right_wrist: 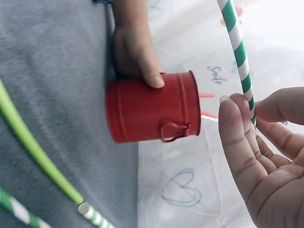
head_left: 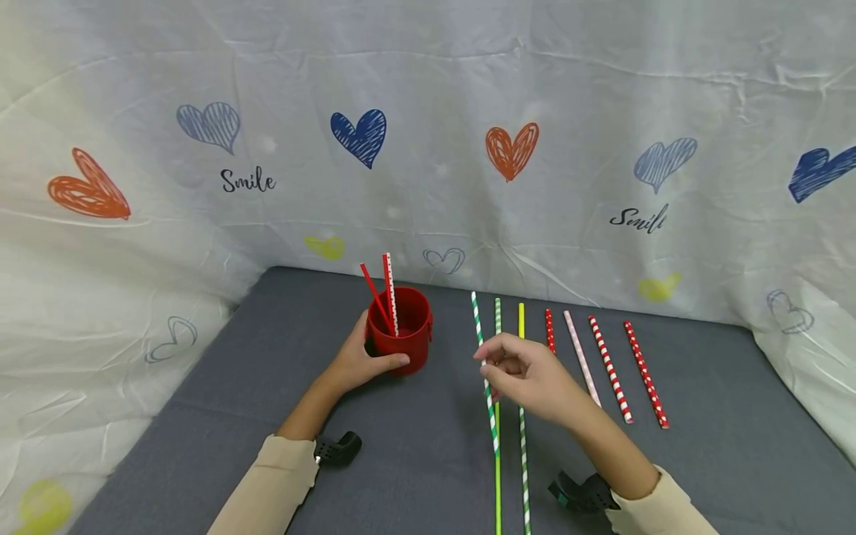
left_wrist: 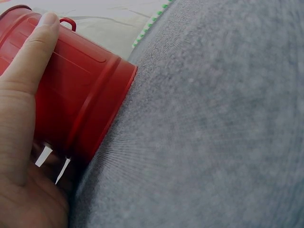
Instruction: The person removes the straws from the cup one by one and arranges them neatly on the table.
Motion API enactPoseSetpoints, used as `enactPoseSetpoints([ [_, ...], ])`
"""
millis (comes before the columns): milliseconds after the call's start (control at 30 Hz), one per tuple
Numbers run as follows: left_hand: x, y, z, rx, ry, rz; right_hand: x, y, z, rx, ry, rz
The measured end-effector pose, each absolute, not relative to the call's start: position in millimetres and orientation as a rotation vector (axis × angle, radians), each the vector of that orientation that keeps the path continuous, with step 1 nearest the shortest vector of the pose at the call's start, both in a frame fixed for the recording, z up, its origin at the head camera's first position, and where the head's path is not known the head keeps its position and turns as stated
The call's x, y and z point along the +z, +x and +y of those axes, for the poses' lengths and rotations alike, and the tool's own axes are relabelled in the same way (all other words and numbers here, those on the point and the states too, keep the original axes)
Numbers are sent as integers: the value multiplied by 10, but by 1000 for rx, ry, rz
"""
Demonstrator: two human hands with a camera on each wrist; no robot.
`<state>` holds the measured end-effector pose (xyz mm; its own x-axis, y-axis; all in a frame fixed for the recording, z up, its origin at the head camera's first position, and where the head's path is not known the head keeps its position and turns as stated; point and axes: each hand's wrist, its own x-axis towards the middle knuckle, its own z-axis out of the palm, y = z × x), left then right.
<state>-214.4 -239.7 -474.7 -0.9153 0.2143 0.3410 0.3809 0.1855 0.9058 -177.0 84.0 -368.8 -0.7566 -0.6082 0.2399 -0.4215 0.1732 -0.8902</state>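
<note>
My right hand [head_left: 528, 379] was closed in a pinch, thumb and fingertips [right_wrist: 237, 109] nipping the green-and-white striped straw [head_left: 485, 375] partway along its length, the other fingers curled loosely beneath. The hand hovered above the grey mat [head_left: 702, 416] with the forearm running back toward five o'clock and the palm turned toward nine o'clock; the straw slanted through the pinch, its far end pointing to about twelve o'clock and its near end hanging down toward six. My left hand [head_left: 361, 362] was wrapped round the red tin cup [head_left: 404, 338], the thumb laid across its near side and the fingers hidden behind it, the wrist resting low on the mat with the forearm trailing to seven o'clock. The cup stood upright at about nine o'clock from my right hand, near but apart from the straw, and held two red straws [head_left: 384, 297] leaning out of its mouth. Under my right hand lay a lime-green straw [head_left: 498, 461] and another green-striped one [head_left: 524, 468], and at three o'clock from it a row of red and pink patterned straws [head_left: 611, 368] lay side by side.
</note>
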Motion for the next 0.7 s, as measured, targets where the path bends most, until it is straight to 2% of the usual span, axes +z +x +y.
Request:
enactPoseSetpoints([
  [267, -4707, -2122, -2382, -1836, -571, -2311, -3831, -1699, 982, -1608, -969, 2260],
  [500, -4480, -2001, -2323, -1851, -603, -2300, -3959, -1618, 1132, -1617, -994, 2266],
  [700, -4720, -2123, -2387, -1828, -574, -2309, -4064, -1567, 1220, -1545, -881, 2318],
])
